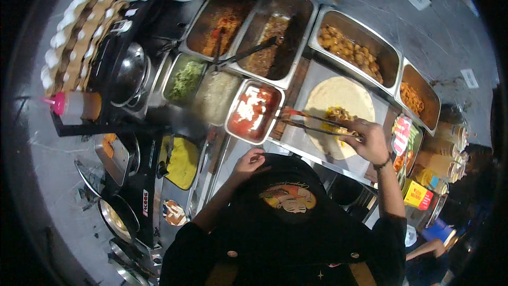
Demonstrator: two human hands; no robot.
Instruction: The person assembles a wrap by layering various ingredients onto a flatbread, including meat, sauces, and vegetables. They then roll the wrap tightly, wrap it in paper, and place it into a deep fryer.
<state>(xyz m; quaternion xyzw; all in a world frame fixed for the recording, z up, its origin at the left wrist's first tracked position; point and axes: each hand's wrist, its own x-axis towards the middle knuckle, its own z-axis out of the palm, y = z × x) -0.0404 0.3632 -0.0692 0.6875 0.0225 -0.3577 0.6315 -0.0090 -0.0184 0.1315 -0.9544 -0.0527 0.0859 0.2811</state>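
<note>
My right hand point(369, 140) is closed round a pair of dark metal tongs point(317, 121), reaching over a large flour tortilla point(328, 95). The tongs point left, their reddish tips near the right rim of a square metal pan point(231, 125) of red salsa and white cream. On the tortilla, partly behind my hand and the tongs, lies a heap of yellow and brown filling point(341, 114). White paper point(300, 134) lies under the tortilla. My left hand point(250, 163) is at the counter's front edge, below the salsa pan, fingers loosely bent and apart, with nothing visible in it.
Metal pans of meat point(352, 53), shredded filling point(410, 98), shredded lettuce point(185, 79) and rice point(217, 95) surround the tortilla. Black tongs point(248, 52) cross two deep pans. Egg cartons point(79, 42), a squeeze bottle point(74, 106) and a frying pan point(119, 217) are left. Another person's arm point(426, 249) shows lower right.
</note>
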